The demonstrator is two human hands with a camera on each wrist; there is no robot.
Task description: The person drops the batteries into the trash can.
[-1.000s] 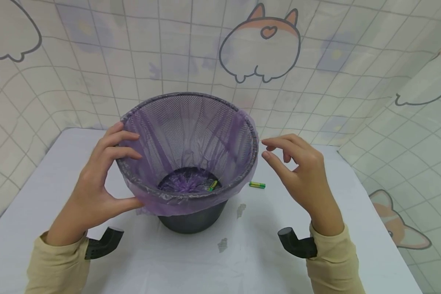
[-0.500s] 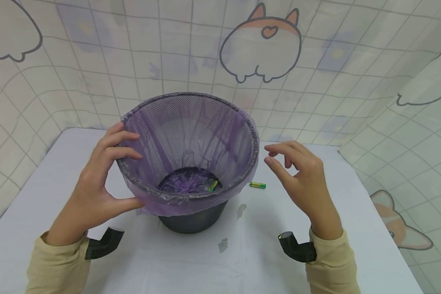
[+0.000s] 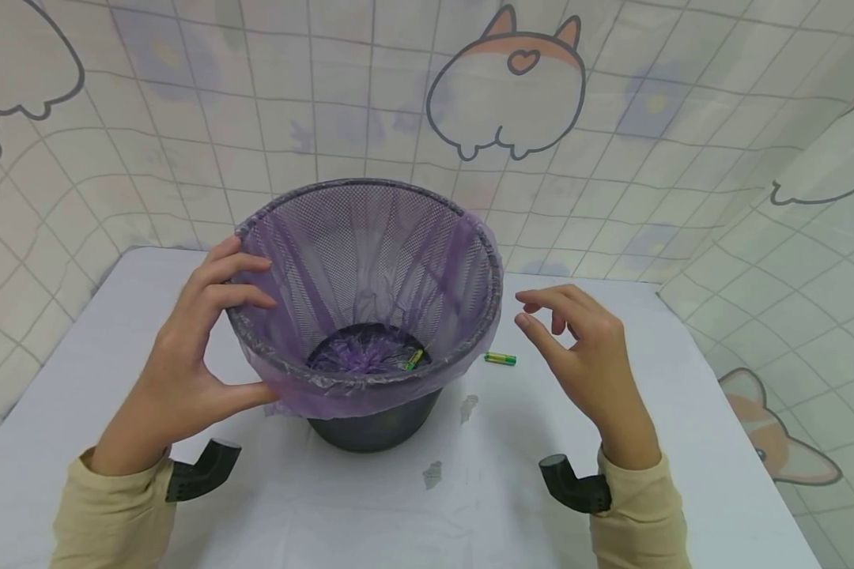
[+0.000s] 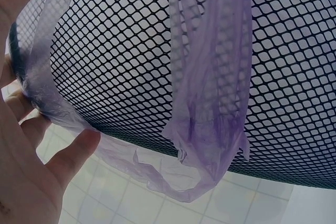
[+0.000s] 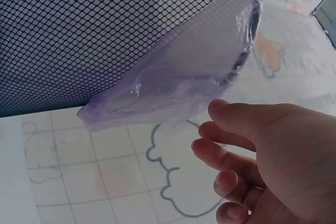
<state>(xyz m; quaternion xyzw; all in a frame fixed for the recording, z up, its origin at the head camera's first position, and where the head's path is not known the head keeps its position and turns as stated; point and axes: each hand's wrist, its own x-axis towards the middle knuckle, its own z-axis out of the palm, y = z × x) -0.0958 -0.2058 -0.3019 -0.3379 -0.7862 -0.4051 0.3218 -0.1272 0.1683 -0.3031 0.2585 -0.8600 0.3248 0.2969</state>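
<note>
A black mesh waste bin (image 3: 370, 427) stands on the white table (image 3: 78, 379), lined with a purple plastic bag (image 3: 370, 253) folded over its rim. My left hand (image 3: 192, 348) grips the bin's left rim, thumb under the bag's edge (image 4: 79, 150) and fingers over the top. My right hand (image 3: 576, 348) hovers just right of the rim, holding nothing, fingers loosely curled (image 5: 236, 150). A green and yellow battery (image 3: 413, 359) lies inside the bin at the bottom. A second battery (image 3: 500, 359) lies on the table between the bin and my right hand.
A tiled cartoon curtain (image 3: 505, 95) encloses the table at the back and right. Small grey marks (image 3: 432, 472) spot the tabletop in front of the bin. Black wrist-camera mounts (image 3: 569, 486) show by both sleeves.
My right hand has sunk a little and drifted slightly away from the rim. The left hand and the bin have not moved.
</note>
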